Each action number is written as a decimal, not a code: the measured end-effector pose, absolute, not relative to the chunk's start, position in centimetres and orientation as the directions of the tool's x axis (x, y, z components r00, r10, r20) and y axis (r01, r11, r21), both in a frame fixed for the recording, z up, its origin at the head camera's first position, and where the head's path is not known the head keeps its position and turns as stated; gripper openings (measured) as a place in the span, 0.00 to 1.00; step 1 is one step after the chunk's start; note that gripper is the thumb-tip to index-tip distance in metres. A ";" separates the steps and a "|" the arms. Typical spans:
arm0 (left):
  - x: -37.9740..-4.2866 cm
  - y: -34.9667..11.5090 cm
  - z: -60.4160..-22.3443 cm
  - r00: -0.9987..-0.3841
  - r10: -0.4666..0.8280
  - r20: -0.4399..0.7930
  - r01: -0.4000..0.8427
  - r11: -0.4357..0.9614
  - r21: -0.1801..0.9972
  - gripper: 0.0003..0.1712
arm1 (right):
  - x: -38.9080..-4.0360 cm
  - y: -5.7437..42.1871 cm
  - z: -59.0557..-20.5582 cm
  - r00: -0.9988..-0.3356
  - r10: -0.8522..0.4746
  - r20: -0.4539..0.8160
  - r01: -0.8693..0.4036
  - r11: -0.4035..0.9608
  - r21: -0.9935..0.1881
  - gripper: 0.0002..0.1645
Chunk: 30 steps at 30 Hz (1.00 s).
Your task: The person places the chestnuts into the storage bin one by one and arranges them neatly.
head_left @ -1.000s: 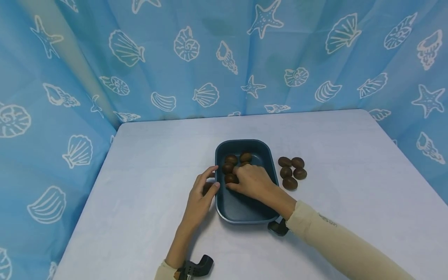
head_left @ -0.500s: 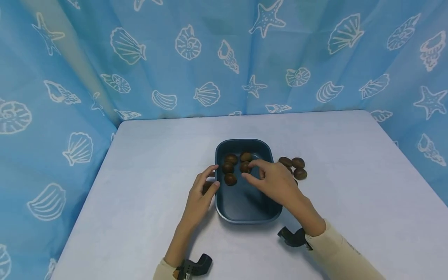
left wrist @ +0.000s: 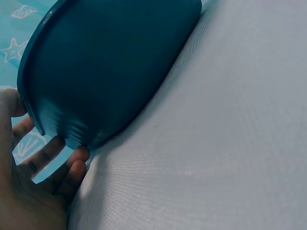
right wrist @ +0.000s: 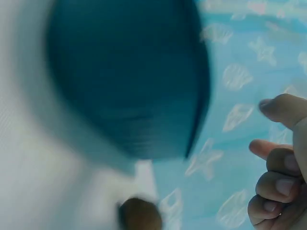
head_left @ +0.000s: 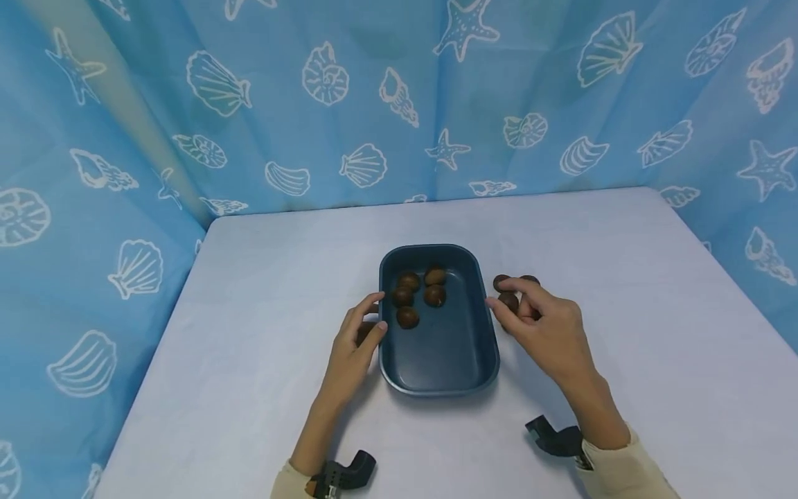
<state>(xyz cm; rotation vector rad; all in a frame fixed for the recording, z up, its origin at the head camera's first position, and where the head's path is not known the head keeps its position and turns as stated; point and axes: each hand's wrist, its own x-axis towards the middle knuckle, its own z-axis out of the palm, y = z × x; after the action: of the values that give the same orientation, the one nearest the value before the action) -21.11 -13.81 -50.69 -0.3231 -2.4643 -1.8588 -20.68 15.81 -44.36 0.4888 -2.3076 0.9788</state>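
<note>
A dark blue box is set on the white tabletop, its longer sides running away from the person. Five brown nuts are held inside it, all gathered toward the far part: three are lined up along the left side, two are placed in a shorter row to their right.

The left side of the box is touched by the left hand. Its thumb and index finger are set well apart along the rim, and in the left wrist view the fingertips are seen resting loosely against the outer wall — the wall is not clasped.

To the right of the box, near its rim, more loose nuts are grouped on the cloth; part of the group is hidden by the right hand, so they cannot be counted. That hand is held over them with thumb and index finger parted — a gap is shown between the tips — while the other fingers are bent toward the palm.

A black wrist camera is worn at the left wrist, another at the right, below beige sleeves. The background is filled by a blue curtain printed with white shells and starfish.
</note>
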 end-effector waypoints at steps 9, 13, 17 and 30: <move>-20.8 -14.0 -50.5 -0.981 0.127 0.148 0.178 0.265 0.948 0.27 | -20.9 18.5 -46.9 -0.850 -0.062 0.523 -0.378 0.763 -0.524 0.14; -20.9 -13.9 -50.3 -0.981 0.122 0.153 0.181 0.267 0.946 0.26 | -20.4 19.6 -47.8 -0.897 -0.038 0.440 -0.303 0.777 -0.551 0.16; -21.0 -13.8 -50.2 -0.981 0.123 0.151 0.180 0.272 0.945 0.26 | -20.0 20.2 -48.6 -0.930 -0.022 0.368 -0.242 0.789 -0.565 0.18; -20.9 -13.2 -50.3 -0.982 0.133 0.136 0.168 0.272 0.948 0.26 | -19.9 20.4 -49.7 -0.964 0.042 0.263 -0.117 0.821 -0.559 0.22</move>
<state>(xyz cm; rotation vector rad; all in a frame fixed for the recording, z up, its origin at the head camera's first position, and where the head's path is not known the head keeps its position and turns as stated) -20.94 -13.19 -50.33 -0.2940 -2.4817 -1.8550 -19.85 20.42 -49.74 0.0574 -2.7409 0.8669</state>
